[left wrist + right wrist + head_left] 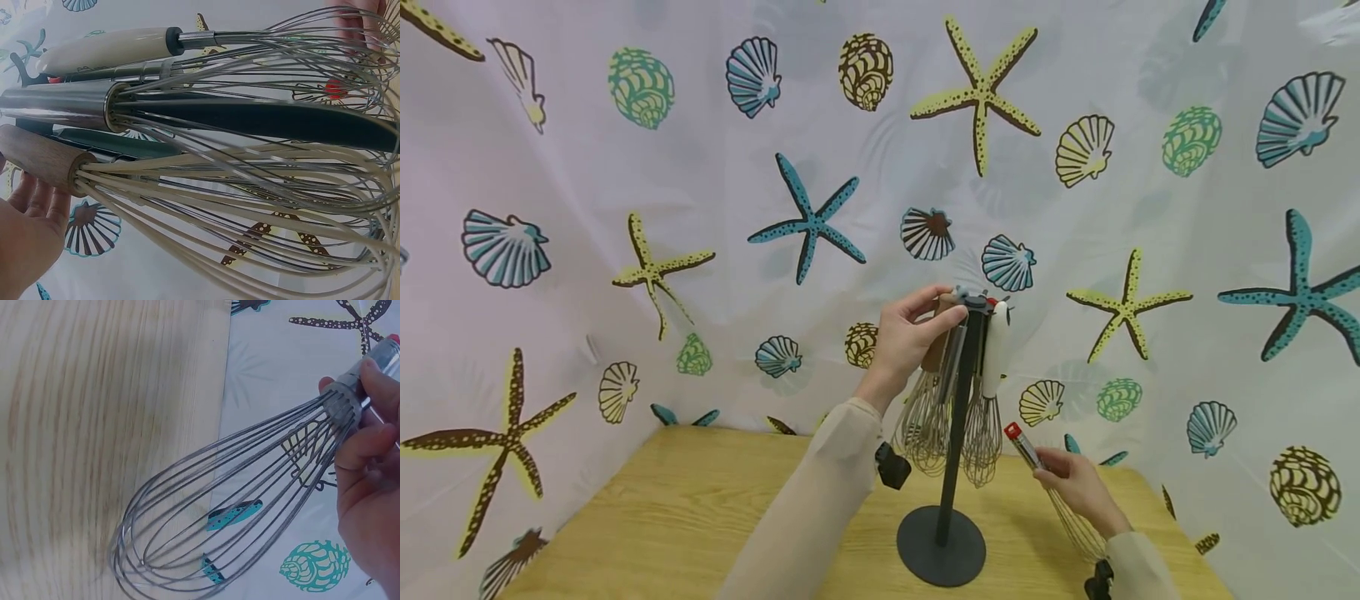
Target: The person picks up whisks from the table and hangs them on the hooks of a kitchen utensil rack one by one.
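A black stand (957, 433) with several whisks hanging from its top stands on the table. My left hand (906, 342) is at the stand's top, its thumb and fingers holding the wooden handle of a whisk (44, 153) with pale wires. Beside that one hang a whisk with a steel handle (59, 103) and a whisk with a cream handle (112, 55). To the right of the stand, my right hand (1078, 485) grips a metal whisk (342, 403) by its handle. This whisk's red end points up toward the stand, and its wire loops slant down over the table.
The stand's round black base (940, 550) rests on the wooden table (700, 500). A white curtain (715, 150) printed with shells and starfish closes in the back and both sides.
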Demonstrator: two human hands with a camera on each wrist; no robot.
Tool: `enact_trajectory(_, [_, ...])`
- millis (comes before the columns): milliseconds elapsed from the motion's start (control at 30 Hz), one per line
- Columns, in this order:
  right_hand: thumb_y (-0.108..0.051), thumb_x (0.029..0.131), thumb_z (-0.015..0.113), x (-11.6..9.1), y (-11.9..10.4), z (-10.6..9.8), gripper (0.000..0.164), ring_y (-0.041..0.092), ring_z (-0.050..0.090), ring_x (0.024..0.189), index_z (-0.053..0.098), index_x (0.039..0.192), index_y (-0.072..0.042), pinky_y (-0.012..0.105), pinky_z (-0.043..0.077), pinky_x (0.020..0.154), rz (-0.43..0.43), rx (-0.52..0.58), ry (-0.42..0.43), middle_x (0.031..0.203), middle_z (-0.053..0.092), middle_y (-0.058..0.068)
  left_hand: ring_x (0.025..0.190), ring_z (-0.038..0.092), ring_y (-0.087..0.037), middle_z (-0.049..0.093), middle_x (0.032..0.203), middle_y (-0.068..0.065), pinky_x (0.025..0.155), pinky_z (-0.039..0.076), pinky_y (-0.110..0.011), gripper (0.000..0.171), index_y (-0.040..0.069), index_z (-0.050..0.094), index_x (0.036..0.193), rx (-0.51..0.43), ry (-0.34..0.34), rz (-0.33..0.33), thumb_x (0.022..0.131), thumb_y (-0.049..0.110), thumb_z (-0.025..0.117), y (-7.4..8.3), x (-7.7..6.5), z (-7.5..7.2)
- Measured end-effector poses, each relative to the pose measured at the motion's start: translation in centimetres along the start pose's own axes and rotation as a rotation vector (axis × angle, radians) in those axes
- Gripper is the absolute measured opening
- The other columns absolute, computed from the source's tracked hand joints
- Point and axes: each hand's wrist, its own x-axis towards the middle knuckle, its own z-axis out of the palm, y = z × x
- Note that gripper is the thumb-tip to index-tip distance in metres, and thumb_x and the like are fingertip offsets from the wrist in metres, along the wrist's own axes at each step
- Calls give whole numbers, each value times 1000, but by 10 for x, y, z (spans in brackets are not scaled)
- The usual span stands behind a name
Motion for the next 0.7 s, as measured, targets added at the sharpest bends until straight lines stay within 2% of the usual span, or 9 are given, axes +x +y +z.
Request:
enact_trajectory(200, [-15,97,62,1,-2,2,49,33,63,117,49,142,1,33,56,87,-20,3,86,132,60,23,112,65,-22,66,123,-15,92,55,-35,41,5,65,126,-13,-8,10,89,18,74,-1,0,1])
enact_trajectory(300, [-16,97,63,2,-5,2,51,33,63,117,48,142,1,34,56,89,-31,29,106,133,60,22,119,62,-20,66,126,-15,97,52,-33,42,4,65,126,-38,-1,8,88,16,75,-2,1,0])
enact_trajectory(433, [-17,96,64,2,-11,2,51,31,63,117,49,142,0,31,55,90,-61,64,128,134,60,22,120,62,-20,65,127,-15,98,51,-30,43,3,65,127,-62,18,7,87,14,75,-5,0,0])
enact_trajectory(500, [-18,96,64,2,-16,2,51,27,64,116,50,141,-1,27,55,88,-75,76,144,133,60,21,120,62,-20,65,128,-16,98,52,-30,43,2,65,127,-70,28,14,87,12,75,-6,0,1])
enact_trajectory(567, [-20,96,65,1,-22,2,50,22,66,110,51,141,-3,25,56,79,-82,85,155,132,61,20,120,62,-21,65,128,-17,97,52,-30,42,1,65,126,-78,36,23,87,11,75,-6,1,1])
enact_trajectory(633, [-22,96,65,1,-29,1,50,15,68,103,52,141,-5,25,55,70,-80,109,171,132,62,20,120,62,-22,64,129,-17,97,52,-30,42,0,65,126,-82,43,30,86,11,75,-6,2,2])
enact_trajectory(700, [-25,96,65,0,-37,-1,52,7,67,100,51,142,-7,25,53,67,-83,126,177,132,61,19,120,62,-21,63,130,-17,97,52,-29,43,0,65,126,-81,50,35,86,11,76,-6,2,3])
